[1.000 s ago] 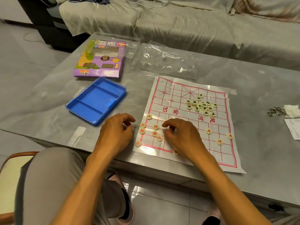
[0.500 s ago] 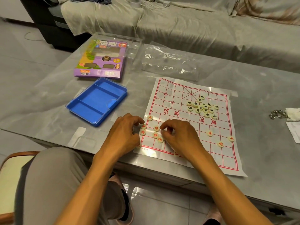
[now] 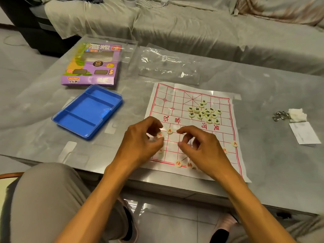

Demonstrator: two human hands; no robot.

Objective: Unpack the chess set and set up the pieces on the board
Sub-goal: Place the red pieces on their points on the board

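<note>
The left hand [image 3: 140, 144] hangs over the near left corner of the board [image 3: 175, 95], with the fingers curled. A red-marked piece [image 3: 159, 135] shows between its thumb and fingers, and it seems to be pinched there, but the blur does not let me be sure. The right hand [image 3: 201, 149] is just beside it, over the near middle of the board. Its thumb and forefinger are bent toward each other with a gap between them, and I see no piece in that gap.

Between the two hands, a little beyond the fingertips, one red piece [image 3: 169, 131] lies on a line crossing. Below the right hand, on the near edge line, two more red pieces [image 3: 178, 163] lie. To the right of the right hand, two other red ones [image 3: 234, 144] lie apart near the board's right side.

Beyond the hands, the dark-marked pieces [image 3: 205, 112] lie in a loose heap on the far half, not sorted at all.

To the left of the left hand, on the surface [image 3: 263, 155], the blue tray [image 3: 87, 111] stands emptied, and beyond it lie the purple box [image 3: 91, 65] and a clear plastic bag [image 3: 168, 65].

In my judgement the unpacking is finished, the red side is partly placed, and the whole dark side is left.
</note>
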